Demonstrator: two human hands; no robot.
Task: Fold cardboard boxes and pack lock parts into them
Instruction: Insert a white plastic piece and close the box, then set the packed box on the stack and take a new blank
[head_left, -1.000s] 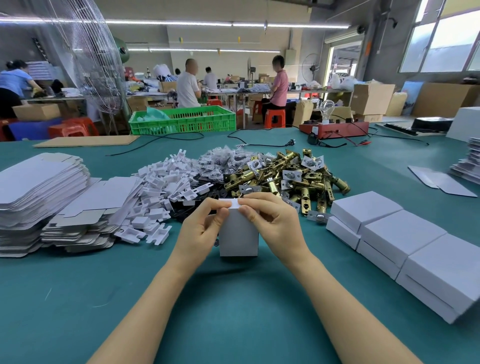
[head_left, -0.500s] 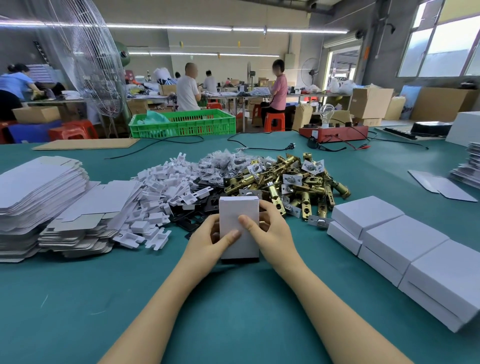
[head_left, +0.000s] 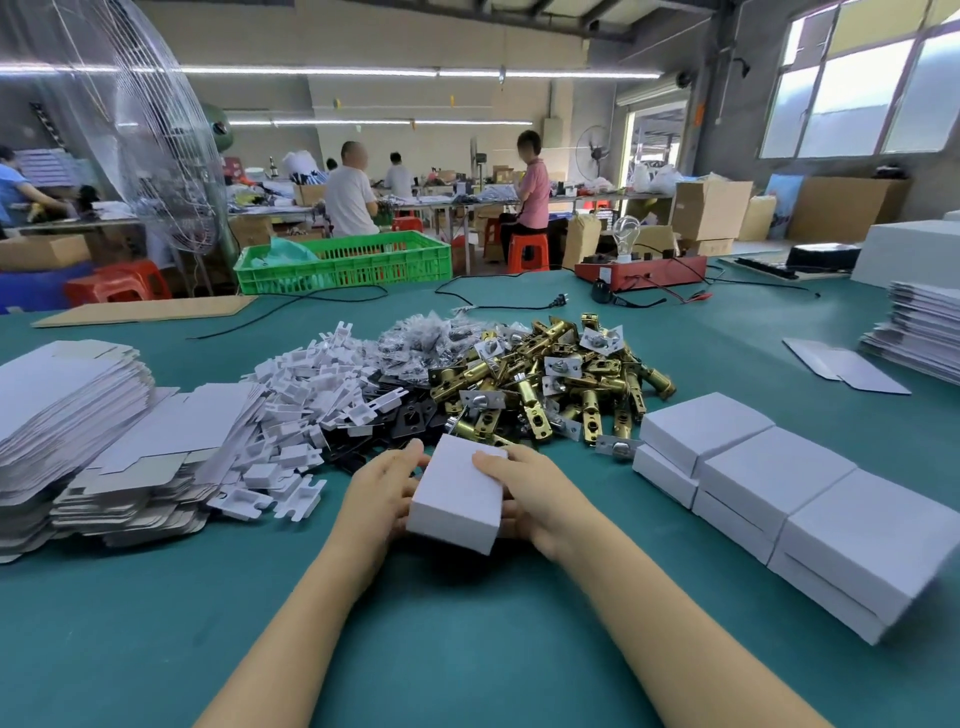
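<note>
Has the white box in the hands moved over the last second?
Yes. The white box was upright, its top near the brass latch pile; it now lies tipped toward the person, held by both hands.

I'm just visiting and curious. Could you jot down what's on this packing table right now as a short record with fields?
held item: closed white box, gripped on both sides
left hand: curled round the box's left side
right hand: curled round the box's right side
finished boxes: stacked in a row at the right
flat box blanks: piled at the left
brass lock parts: heap behind the hands
white plastic pieces: heap left of the brass
table: green surface
</note>
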